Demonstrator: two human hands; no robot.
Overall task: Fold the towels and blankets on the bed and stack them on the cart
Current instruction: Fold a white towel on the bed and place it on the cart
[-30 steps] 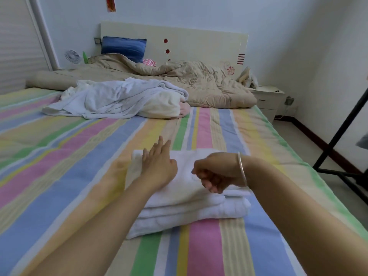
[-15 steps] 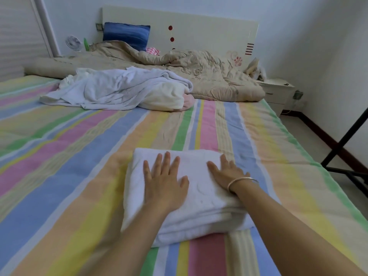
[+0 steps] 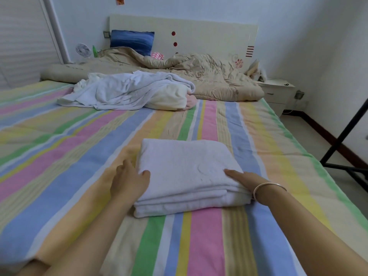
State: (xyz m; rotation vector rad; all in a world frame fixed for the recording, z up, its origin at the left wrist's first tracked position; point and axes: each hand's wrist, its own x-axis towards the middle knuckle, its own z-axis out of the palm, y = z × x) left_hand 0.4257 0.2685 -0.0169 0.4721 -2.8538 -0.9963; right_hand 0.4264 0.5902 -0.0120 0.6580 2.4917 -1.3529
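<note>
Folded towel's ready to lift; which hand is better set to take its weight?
Right, probably. The right hand has its thumb on the folded white towel and fingers hidden at its edge, seemingly underneath; the left hand shows its fingers beside it.

The left forearm (image 3: 93,228) and right forearm (image 3: 310,222) were bare. A thin, round silver metal bangle (image 3: 267,185) ringed the right wrist.

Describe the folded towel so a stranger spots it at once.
Start at the striped bed and look to its near end. The folded white towel lies there between the left hand and right hand. It is a neat flat stack, unlike the crumpled white heap farther up.
</note>
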